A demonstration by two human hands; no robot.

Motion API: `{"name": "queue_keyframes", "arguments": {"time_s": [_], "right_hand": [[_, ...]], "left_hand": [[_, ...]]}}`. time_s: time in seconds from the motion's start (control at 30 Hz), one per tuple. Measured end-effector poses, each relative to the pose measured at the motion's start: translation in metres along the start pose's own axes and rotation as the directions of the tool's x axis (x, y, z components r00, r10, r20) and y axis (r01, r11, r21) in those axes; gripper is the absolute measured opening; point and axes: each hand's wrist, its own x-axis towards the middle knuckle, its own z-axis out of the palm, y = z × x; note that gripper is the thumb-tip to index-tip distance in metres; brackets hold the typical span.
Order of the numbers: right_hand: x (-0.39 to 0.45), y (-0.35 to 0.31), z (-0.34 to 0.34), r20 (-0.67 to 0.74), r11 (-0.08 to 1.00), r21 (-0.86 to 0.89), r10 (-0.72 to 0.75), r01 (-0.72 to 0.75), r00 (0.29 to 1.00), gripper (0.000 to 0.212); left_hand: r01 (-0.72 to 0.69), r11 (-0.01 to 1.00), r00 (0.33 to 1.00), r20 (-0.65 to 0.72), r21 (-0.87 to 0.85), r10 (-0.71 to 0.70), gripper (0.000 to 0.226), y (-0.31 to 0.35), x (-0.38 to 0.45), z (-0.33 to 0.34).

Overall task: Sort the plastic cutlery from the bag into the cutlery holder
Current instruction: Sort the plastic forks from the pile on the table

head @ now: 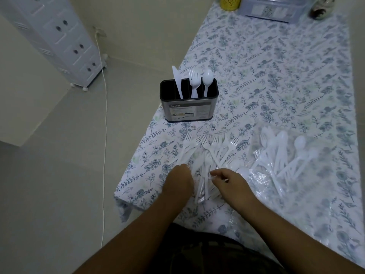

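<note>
White holder (188, 107) contents: one knife (176, 81), two forks (193, 81), one spoon (207, 81).

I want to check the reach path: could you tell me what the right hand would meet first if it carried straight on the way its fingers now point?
The right hand points left, so it would probably first meet the fork pile, then the left hand; depth is unclear.

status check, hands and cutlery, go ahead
Left hand and right hand gathering forks. Holder has few pieces. Spoons on bag. Nothing blocking.
</note>
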Motion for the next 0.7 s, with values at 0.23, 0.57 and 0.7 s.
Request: {"name": "queue_keyframes", "arguments": {"time_s": [0.23, 0.57, 0.7], "right_hand": [[-0.002, 0.002, 0.001, 0.008, 0.997, 0.066, 0.05, -0.051, 0.999, 0.019], [-0.003, -0.003, 0.001, 0.057, 0.974, 0.199, 0.102, -0.111, 0.993, 0.021], [-0.005, -0.007, 0.004, 0.131, 0.922, 0.334, 0.16, -0.195, 0.978, 0.02]], "left_hand": [[-0.04, 0.999, 0.999, 0.01, -0.036, 0.041, 0.021, 0.001, -0.007, -0.006], [0.08, 0.991, 0.996, 0.055, -0.11, -0.075, 0.014, 0.011, -0.013, -0.017], [0.136, 0.915, 0.989, 0.112, -0.38, -0.1, 0.018, 0.026, -0.025, -0.026]]}}
